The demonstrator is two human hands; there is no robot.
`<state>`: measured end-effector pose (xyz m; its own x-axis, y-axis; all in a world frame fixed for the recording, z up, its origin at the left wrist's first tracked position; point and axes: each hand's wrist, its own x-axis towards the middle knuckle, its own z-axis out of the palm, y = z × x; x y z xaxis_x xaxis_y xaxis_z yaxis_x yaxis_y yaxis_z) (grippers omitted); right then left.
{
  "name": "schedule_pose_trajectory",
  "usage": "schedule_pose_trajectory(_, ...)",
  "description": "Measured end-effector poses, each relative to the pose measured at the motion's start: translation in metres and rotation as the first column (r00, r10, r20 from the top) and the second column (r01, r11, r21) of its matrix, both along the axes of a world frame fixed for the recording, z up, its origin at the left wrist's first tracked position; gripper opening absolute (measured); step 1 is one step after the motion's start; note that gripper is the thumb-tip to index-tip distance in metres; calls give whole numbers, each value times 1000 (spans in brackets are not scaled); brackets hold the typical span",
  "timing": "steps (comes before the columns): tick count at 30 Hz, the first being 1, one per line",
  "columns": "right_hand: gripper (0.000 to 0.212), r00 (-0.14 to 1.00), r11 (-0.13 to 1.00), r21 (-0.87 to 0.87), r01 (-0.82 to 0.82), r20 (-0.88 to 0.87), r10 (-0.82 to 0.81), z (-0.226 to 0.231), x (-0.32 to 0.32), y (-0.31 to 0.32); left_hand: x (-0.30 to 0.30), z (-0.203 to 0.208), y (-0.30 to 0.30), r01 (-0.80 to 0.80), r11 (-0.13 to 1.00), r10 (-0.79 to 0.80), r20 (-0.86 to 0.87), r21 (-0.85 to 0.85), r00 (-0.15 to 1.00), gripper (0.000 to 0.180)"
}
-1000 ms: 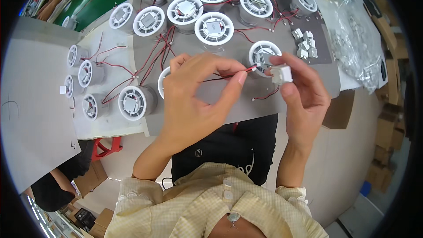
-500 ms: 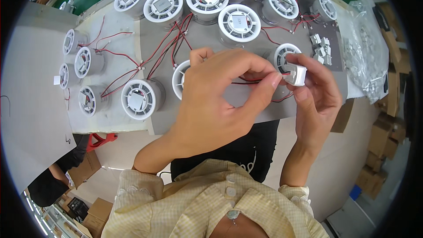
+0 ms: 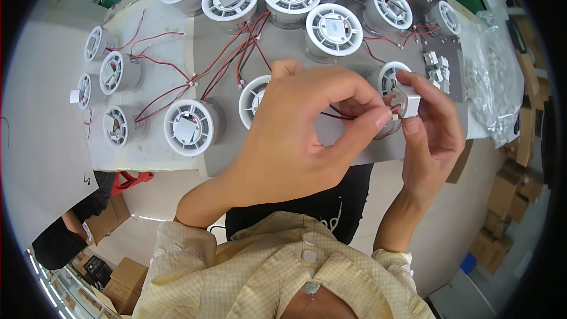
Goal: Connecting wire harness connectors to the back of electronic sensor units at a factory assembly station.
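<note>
My right hand (image 3: 436,133) holds a small white plastic housing (image 3: 411,104) between thumb and fingers, its open side facing left. The thumb and forefinger of my left hand (image 3: 307,130) pinch thin red and black wires (image 3: 338,114) close to that opening. A tiny white plug (image 3: 395,116) shows at the fingertips; whether it touches the housing, I cannot tell. Right behind the housing stands a round white spoked unit (image 3: 387,77), partly covered by my right fingers. Another white spoked unit (image 3: 253,97) is half hidden behind my left hand.
Several white spoked units (image 3: 333,28) with clear bodies stand across the grey mat (image 3: 277,44), red and black wires trailing between them. Small white housings (image 3: 438,74) lie piled at the right, beside a clear plastic bag (image 3: 493,77). More units (image 3: 120,72) stand at the left.
My left fingertips have shifted slightly right and down with the wires. The white housing has turned a little in my right hand, and the tiny plug now shows beside it.
</note>
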<state>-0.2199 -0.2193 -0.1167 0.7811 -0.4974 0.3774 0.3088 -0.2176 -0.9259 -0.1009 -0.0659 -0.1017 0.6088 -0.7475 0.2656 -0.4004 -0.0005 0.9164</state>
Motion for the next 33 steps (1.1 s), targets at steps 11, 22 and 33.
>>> schedule_pose_trajectory(11, 35, 989, 992, -62, -111, -109, 104, 17, -1, -2, 5, 5, 3, 90, 996, -87, -149, 15, 985, 10)
schedule_pose_trajectory(22, 32, 977, 934, -354, 44, -180, -114, 24, 2, 8, 0, 6, 0, 20, 991, -28, 61, 133, 998, 6)
schedule_pose_trajectory(33, 40, 934, 697, -710, -98, -307, -181, 45, -2, 13, -8, 8, 6, -81, 954, -79, 503, 289, 861, 8)
